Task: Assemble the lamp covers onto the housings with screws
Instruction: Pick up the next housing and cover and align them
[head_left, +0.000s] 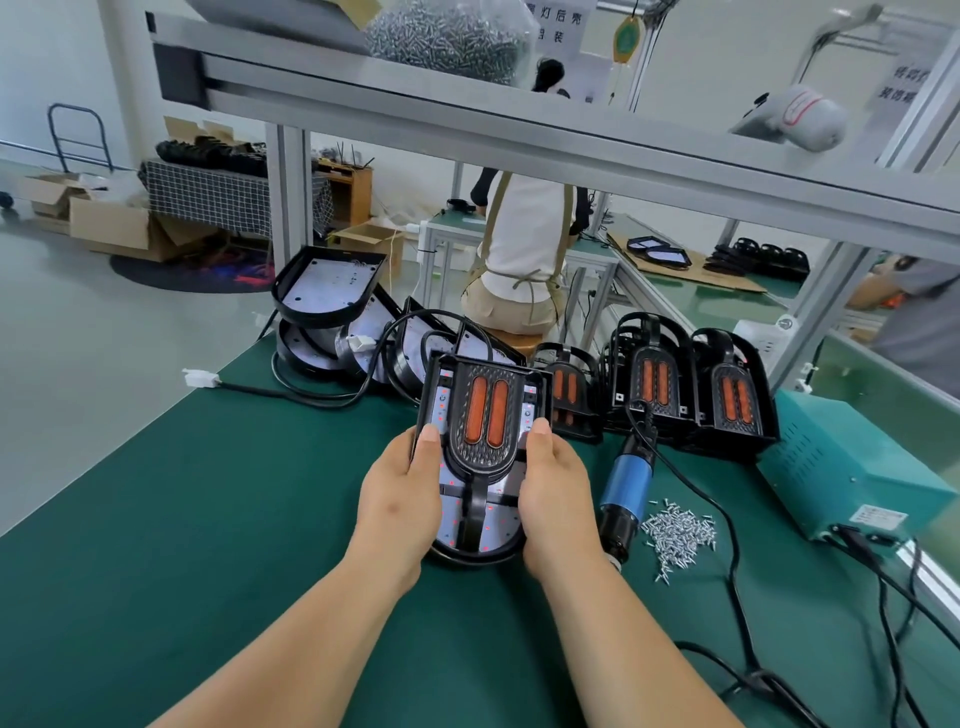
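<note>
Now both hands hold the one lamp over the green table (208, 519). The left hand (400, 488) takes the left edge of the housing (467, 557) and the right hand (555, 488) the right edge. Each grip is closed on it, thumb laid over the top beside the cover (484, 452); the fingers beneath are hidden. The black cover with its two orange strips lies on the housing. Both run lengthwise from near to far, rounded end toward the person and square end away. No screw heads can be made out, so the cover looks seated but probably not yet fastened. The next move turns on what lies to the right. The blue screwdriver (623, 491) lies just beside the right hand, its long axis also near to far, with the loose screws (678, 535) a little further right. The right hand is plainly the nearer one for both, so the left would likely have to steady the lamp alone. Finished-looking lamps (732, 400) stand at the far right and bare housings (327, 286) are heaped at the far left.
</note>
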